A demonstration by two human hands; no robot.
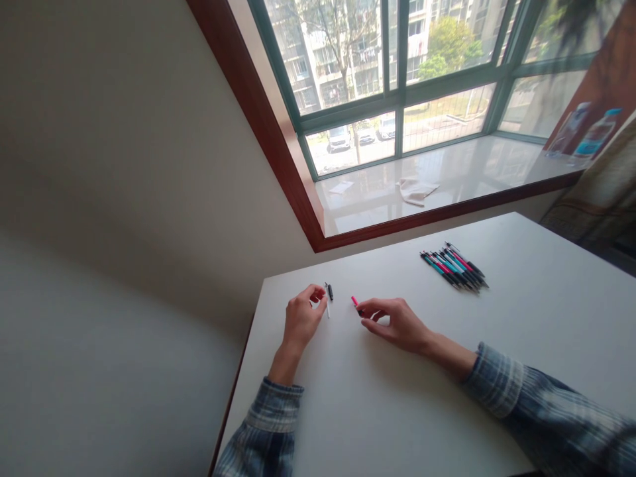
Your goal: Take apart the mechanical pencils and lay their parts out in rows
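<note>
My left hand (305, 317) is near the table's far left corner, thumb and forefinger pinched on a thin white pen refill (328, 311). Just past those fingertips lies a short black pen part (330, 291). To the right, my right hand (395, 322) has its fingers closed around a pink pen barrel (354, 301) with a black end. Part of that barrel is hidden by the fingers. A gap separates the two hands.
Several pens (454, 267) in black, teal, pink and white lie side by side on the white table (422, 424). Behind it, the window sill (368, 202) holds a cloth (417, 191) and plastic bottles (596, 136). A wall (149, 265) stands at the left.
</note>
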